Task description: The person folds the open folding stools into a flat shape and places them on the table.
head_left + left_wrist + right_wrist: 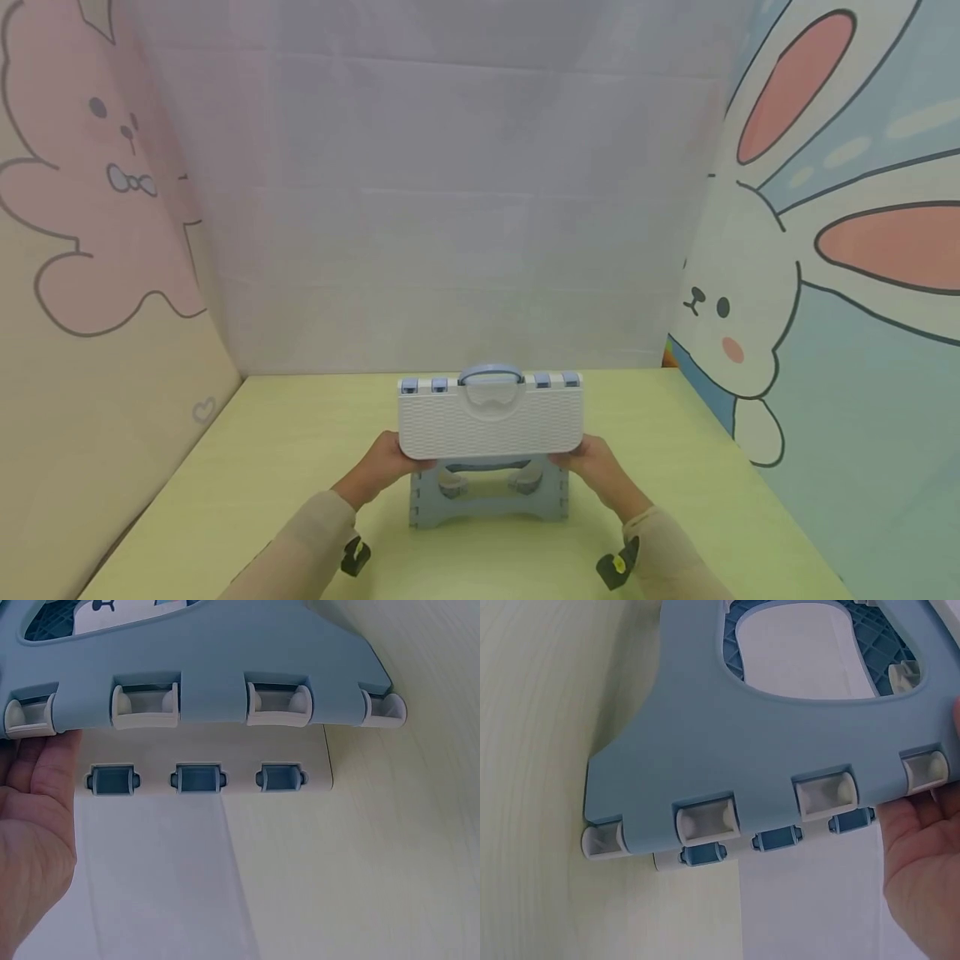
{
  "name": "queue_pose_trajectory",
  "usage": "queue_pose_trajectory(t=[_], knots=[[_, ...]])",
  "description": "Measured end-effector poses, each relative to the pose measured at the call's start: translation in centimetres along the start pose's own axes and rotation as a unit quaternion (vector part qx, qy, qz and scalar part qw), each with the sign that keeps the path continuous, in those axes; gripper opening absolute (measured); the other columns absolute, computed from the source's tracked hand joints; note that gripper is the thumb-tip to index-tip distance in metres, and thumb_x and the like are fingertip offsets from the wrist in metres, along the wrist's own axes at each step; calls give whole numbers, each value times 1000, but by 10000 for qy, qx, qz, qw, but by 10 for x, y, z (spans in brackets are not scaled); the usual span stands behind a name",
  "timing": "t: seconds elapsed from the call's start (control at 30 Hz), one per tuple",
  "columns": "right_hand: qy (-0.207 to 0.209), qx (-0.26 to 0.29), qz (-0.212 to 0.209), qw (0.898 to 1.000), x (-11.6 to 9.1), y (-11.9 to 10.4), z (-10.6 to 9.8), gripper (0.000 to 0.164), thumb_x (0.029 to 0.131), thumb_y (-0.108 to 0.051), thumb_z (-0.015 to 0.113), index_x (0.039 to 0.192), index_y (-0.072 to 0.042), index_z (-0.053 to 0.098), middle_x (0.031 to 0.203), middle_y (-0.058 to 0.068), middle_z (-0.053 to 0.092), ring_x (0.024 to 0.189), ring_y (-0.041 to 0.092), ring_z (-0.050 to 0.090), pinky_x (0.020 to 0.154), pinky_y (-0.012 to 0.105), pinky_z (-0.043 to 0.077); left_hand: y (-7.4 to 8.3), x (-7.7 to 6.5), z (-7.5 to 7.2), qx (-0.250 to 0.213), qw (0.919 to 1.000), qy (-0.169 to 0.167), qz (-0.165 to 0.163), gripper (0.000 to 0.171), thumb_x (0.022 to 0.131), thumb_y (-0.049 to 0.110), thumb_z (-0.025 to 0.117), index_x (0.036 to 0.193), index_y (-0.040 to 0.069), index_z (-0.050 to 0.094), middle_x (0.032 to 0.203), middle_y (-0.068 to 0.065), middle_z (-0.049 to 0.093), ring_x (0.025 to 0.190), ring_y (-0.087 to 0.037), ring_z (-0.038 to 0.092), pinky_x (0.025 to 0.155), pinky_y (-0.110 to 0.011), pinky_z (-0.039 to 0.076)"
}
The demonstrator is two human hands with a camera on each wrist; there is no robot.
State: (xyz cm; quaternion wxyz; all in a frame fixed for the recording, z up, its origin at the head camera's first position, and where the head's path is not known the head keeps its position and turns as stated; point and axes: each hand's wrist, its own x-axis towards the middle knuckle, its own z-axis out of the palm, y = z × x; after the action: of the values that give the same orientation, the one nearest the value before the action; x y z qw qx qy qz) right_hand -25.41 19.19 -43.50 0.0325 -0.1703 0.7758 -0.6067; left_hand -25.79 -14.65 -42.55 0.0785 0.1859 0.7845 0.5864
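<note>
Folding stool [525, 425] held w/ both hands

L hand [382, 464] on its L side, R hand [600, 468] on its R side, lower corners; fingers of both clamped on the stool, tips partly hidden. Stool's btwn the hands, over the ctr of the yellowish table [300, 433]; can't tell if it touches. White textured panel faces up/fwd, lt-blue handle [491, 372] at top edge, blue leg panel [491, 508] below. Rabbit wall [757, 350] on R.

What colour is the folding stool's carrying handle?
The carrying handle is light blue, best seen in the head view.
</note>
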Motion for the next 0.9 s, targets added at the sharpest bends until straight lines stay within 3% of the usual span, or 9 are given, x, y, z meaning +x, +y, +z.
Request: queue_pose_trajectory(t=[0.17, 0.43, 0.9], knots=[[-33, 30, -28, 10000, 0, -1, 0, 37, 90, -2, 59, 120, 18, 52, 121, 30, 58, 114, 42, 55, 91, 46, 49, -1, 0, 2, -26, 9999, 62, -76, 42, 86, 7, 70, 122, -10, 57, 119, -23, 62, 111, -39, 59, 91, -51, 49], [80, -61, 9, 9999, 0, -2, 1, 37, 90, -5, 61, 121, 15, 54, 123, 28, 58, 118, 44, 52, 96, 52, 44, -1, 0, 2, -78, 9999, 51, -62, 42, 86, 8, 70, 122, -11, 57, 120, -23, 62, 111, -40, 59, 91, -52, 48], [127, -59, -26, 9999, 1, -2, 1, 38, 90, -4, 62, 122, 15, 54, 123, 29, 57, 116, 44, 53, 92, 48, 49, 0, 1, 1, 32, 10000, 57, 8, 42, 85, 7, 71, 120, -12, 58, 118, -25, 62, 109, -40, 60, 90, -50, 50]])
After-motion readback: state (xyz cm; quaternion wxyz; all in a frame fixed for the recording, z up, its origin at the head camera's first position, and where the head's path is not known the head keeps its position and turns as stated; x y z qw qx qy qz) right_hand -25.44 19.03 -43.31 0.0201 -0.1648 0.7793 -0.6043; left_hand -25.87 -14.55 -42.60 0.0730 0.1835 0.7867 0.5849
